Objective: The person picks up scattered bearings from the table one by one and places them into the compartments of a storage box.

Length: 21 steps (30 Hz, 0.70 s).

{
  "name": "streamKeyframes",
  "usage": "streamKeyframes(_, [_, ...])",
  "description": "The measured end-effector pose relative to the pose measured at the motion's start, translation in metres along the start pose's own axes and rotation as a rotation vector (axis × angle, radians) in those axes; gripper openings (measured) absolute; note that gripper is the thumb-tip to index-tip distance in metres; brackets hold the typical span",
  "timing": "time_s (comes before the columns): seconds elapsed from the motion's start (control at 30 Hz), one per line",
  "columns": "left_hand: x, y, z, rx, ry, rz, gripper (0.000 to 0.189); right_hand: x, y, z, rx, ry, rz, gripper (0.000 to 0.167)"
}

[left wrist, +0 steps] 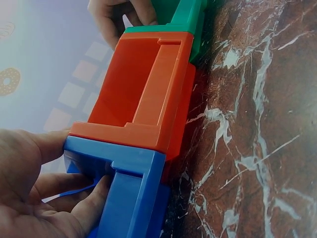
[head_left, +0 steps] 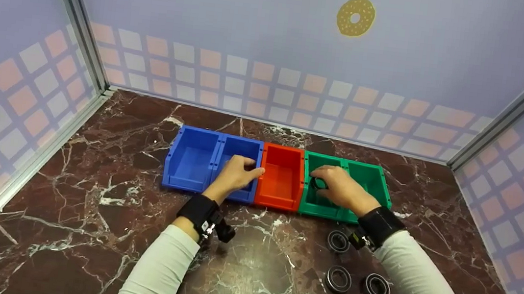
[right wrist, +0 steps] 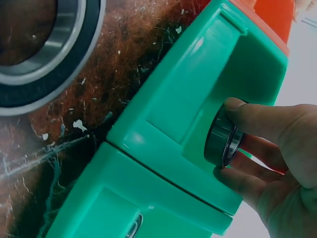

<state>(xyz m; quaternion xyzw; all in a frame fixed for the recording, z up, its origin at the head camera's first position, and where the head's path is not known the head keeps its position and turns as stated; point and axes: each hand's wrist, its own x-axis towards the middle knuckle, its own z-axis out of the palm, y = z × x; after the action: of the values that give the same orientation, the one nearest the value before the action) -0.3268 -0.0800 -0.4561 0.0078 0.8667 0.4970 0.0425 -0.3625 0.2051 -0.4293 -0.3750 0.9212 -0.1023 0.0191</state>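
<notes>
My right hand (head_left: 342, 186) pinches a ball bearing (right wrist: 223, 136) between thumb and fingers, inside the mouth of the left green bin (right wrist: 173, 104). The bearing is tilted on edge, its dark outer ring towards the right wrist camera. My left hand (head_left: 237, 174) grips the side wall of the right blue bin (left wrist: 131, 193), fingers inside it and thumb at the rim by the red bin (head_left: 280, 178). Part of another metal ring (right wrist: 132, 227) shows in the right green bin (right wrist: 94, 213).
Three loose bearings lie on the marble-patterned table in front of the green bins, one (head_left: 338, 241) nearest them, the others (head_left: 338, 280) closer to me. The left blue bin (head_left: 191, 158) ends the joined row. Patterned walls (head_left: 285, 31) enclose the back and sides.
</notes>
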Motion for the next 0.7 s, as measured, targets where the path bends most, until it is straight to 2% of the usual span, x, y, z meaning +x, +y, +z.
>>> streamKeyframes(0.5, [0.001,0.000,0.000,0.002,0.004,-0.022,0.055,0.005,0.005,0.011,-0.012,0.019,-0.016,0.036])
streamKeyframes(0.7, [0.000,0.001,0.000,0.003,0.008,-0.020,0.056,0.008,0.006,0.016,-0.020,0.031,-0.031,0.025])
